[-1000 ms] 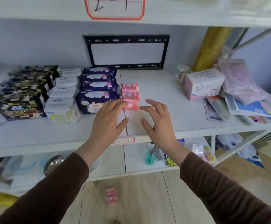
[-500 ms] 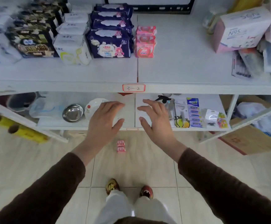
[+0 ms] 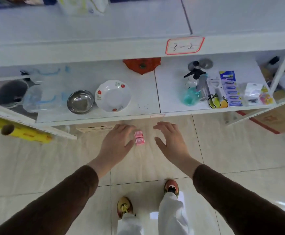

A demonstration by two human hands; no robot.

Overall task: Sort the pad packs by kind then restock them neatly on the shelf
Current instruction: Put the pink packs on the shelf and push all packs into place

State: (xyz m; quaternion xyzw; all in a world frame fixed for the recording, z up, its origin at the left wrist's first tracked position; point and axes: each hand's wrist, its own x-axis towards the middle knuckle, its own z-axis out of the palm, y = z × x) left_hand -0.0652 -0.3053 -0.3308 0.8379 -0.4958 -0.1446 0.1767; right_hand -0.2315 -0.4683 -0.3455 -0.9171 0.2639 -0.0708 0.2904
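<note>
Head view, looking down past the shelf [image 3: 90,48] to the tiled floor [image 3: 240,158].

Both our hands are stretched forward and down, palms down, fingers spread and straight, holding nothing. Left hand [image 3: 115,144] and right hand [image 3: 170,143] sit either side of the two pink pad packs [image 3: 139,138] in the frame; whether the hands are at floor level or above it we cannot tell. The left thumb looks close to the packs' edge; contact not confirmed. The right hand is apart from them.

The pink packs lie on the floor, end to end and touching, just in front of the lower shelf board [image 3: 94,118].

Lower shelf, left to right: clear plastic container [image 3: 41,99], steel bowl [image 3: 80,101], white flowered dish [image 3: 113,95], spray bottle [image 3: 193,87], card of batteries [image 3: 230,89].

Top shelf edge carries a red-bordered label [image 3: 184,45]. Only the bottom edges of packs [image 3: 80,5] show at the top of the frame; kinds not readable.

Our shoes [image 3: 124,206] stand on the tiles below the hands.
</note>
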